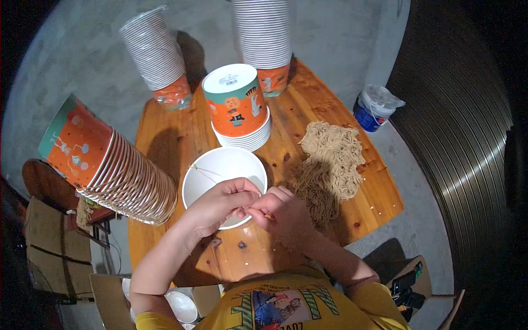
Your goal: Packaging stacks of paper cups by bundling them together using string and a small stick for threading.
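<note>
Over the near side of an open white paper bucket (pixel 223 160), my two hands meet fingertip to fingertip. My left hand (pixel 223 204) pinches a thin tan cord (pixel 204 171), whose visible stretch crosses the bucket's far-left rim and runs toward that hand. Thumb and fingers of my right hand (pixel 279 212) are closed against the left fingertips, on the same cord as far as I can tell. The exact pinch point is hidden by the fingers. Beside my right hand lies a tangled pile of tan cords (pixel 333 157), partly in shadow.
Upside-down orange and green paper buckets (pixel 236 107) stand nested behind the white one. A tall leaning bucket stack (pixel 118 170) is at left, with two wrapped stacks (pixel 154 52) (pixel 264 38) at the back. The wooden table (pixel 379 198) has rounded edges; a blue pail (pixel 374 110) stands beyond.
</note>
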Action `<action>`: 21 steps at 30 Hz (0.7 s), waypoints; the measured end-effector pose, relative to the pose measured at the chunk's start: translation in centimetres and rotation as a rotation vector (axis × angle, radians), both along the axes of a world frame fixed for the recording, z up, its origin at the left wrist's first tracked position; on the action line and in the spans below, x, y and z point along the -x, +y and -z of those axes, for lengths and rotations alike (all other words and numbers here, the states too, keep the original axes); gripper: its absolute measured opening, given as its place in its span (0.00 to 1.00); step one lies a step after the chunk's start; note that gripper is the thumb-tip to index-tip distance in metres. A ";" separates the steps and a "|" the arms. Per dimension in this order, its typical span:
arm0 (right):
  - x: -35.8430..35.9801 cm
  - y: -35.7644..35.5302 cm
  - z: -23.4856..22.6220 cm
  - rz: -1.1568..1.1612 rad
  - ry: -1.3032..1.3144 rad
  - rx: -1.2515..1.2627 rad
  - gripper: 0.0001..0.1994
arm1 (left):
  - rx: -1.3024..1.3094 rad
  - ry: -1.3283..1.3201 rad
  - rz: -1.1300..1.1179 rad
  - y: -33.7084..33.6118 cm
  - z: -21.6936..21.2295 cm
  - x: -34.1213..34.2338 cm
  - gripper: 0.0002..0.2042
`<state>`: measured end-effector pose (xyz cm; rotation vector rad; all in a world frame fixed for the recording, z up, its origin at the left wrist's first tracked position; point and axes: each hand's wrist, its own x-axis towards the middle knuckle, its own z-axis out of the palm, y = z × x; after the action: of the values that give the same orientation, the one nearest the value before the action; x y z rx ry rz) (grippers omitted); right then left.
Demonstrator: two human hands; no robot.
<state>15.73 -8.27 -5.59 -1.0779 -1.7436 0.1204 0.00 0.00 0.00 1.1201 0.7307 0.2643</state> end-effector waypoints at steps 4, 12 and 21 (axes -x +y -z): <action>-0.1 0.0 -0.3 0.005 -0.030 -0.053 0.07 | -0.015 0.024 0.000 -0.4 -0.6 0.0 0.07; -0.8 0.0 1.0 -0.052 0.491 0.078 0.04 | -0.321 0.035 -0.029 -1.1 -0.4 0.0 0.07; -0.5 -0.4 -1.2 0.007 0.267 0.278 0.05 | -0.350 0.018 -0.023 -1.5 -0.2 -0.2 0.06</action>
<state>16.26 -8.62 -4.43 -1.2067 -1.5094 0.4927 0.16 -1.47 0.21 1.4470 0.7305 0.4131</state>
